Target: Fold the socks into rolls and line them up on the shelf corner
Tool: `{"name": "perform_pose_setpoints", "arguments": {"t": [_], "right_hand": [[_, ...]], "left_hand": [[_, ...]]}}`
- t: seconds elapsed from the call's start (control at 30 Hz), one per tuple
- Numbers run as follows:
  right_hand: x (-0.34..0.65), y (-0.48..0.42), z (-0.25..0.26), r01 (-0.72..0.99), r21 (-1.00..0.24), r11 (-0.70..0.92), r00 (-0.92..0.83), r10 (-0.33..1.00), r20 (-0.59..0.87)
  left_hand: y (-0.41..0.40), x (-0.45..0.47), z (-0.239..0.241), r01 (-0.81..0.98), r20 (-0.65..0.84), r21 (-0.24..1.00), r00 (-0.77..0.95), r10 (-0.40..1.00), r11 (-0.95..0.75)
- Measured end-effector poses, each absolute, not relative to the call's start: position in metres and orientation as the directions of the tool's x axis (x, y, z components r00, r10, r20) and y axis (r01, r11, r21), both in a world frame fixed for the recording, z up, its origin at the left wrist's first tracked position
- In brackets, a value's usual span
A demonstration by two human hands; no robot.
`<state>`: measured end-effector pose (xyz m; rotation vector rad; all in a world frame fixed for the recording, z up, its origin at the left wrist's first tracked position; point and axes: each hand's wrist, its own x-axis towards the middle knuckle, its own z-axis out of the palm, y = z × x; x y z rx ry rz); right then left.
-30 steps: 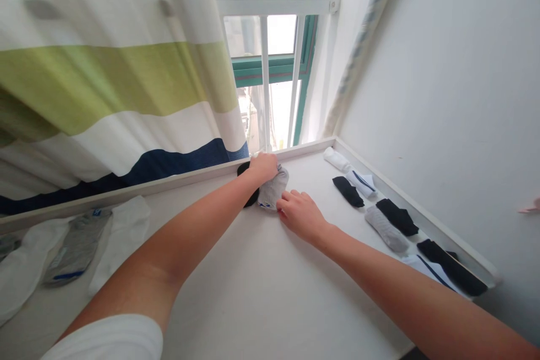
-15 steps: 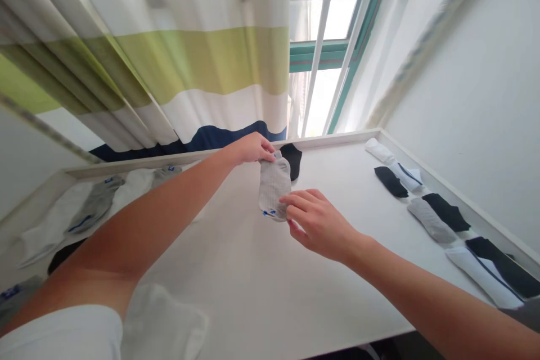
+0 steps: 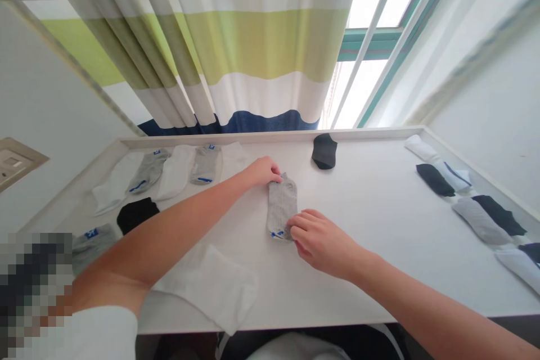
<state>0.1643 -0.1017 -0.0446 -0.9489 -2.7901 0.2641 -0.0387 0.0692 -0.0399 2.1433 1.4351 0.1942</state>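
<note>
Window [image 3: 367, 79] blown out, soft daylight; edges stretched, lower left pixelated.

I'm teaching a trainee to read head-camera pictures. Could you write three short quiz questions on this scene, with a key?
1. Multiple choice: What colour are the marks at the near end of the handled grey sock?
A. Red
B. Blue
C. Yellow
2. True or false: The black sock by the far rim touches the handled grey sock.
3. Short answer: Which hand is at the end of the handled grey sock nearer the far rim?

Key:
1. B, blue.
2. False; the two lie apart.
3. The left hand.
</note>
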Motion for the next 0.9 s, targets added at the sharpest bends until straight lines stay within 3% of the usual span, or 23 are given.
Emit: {"name": "perform_pose_setpoints", "arguments": {"t": [0.27,0.47,0.73,0.9], "right_hand": [[0.162,-0.128,-0.040,0.618,-0.215,0.756,-0.758,0.646,0.089],[0.163,-0.142,-0.051,0.589,-0.255,0.767,-0.795,0.607,-0.010],[0.158,-0.153,-0.071,0.594,-0.155,0.789,-0.799,0.601,-0.003],[0.160,-0.151,-0.075,0.571,-0.139,0.809,-0.810,0.582,0.064]], "left_hand": [[0.049,-0.032,-0.035,0.840,0.030,0.357,0.428,0.903,-0.409],[0.032,-0.049,-0.041,0.628,0.098,0.069,0.769,0.631,-0.775],[0.028,-0.066,-0.054,0.643,0.027,-0.053,0.766,0.642,-0.764],[0.022,-0.072,-0.048,0.669,0.044,-0.047,0.743,0.668,-0.742]]}}
